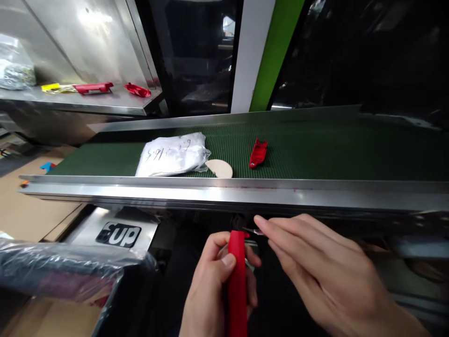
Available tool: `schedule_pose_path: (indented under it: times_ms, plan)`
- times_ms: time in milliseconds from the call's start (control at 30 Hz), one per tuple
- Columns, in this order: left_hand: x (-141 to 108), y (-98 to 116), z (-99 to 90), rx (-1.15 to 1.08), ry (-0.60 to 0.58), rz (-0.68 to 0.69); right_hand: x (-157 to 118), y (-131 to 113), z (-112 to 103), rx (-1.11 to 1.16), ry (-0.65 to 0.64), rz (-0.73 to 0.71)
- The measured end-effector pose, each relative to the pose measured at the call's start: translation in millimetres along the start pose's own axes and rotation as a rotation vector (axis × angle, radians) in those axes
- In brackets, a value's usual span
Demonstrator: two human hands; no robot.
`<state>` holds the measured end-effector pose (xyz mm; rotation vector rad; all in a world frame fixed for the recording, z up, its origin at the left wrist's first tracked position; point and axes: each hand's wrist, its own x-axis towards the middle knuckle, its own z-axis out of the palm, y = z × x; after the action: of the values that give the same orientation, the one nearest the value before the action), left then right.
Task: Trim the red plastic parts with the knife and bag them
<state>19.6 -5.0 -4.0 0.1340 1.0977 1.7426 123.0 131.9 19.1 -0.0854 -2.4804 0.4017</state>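
Note:
My left hand [213, 281] is wrapped round a long red plastic part [237, 285], held upright with its narrow end away from me. To its right, my right hand [315, 262] pinches a thin pointed metal tool [253, 230] between thumb and fingers. The tool's tip is close to the top end of the red part; whether they touch cannot be made out. Beyond both hands, a small red plastic shell [258, 153] lies on the green conveyor belt [315, 154].
The conveyor's metal rail [175, 191] runs across in front of my hands. On the belt lie a white packet [171, 154] and a beige disc [220, 168]. Red parts [94, 88] sit on a metal shelf [122, 104]. A plastic-lined box [66, 271] stands at lower left.

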Motion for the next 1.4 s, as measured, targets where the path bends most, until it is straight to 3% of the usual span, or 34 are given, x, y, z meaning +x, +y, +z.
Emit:
schedule_pose_path:
  times_ms: [600,1000,1167,1400]
  plan:
    - [-4,-1,-3.7,-0.07,-0.02,-0.027,1,-7,1,-0.057,0.004,-0.054]
    - [-5,4,-3.0,-0.085,0.037,-0.066,-8,-13,3,-0.074,-0.034,-0.075]
    - [-5,8,-3.9,-0.028,0.08,-0.033,-17,-19,5,-0.14,-0.101,-0.098]
    - [2,14,-6.7,-0.032,0.027,0.079,-28,-28,9,-0.093,-0.093,-0.113]
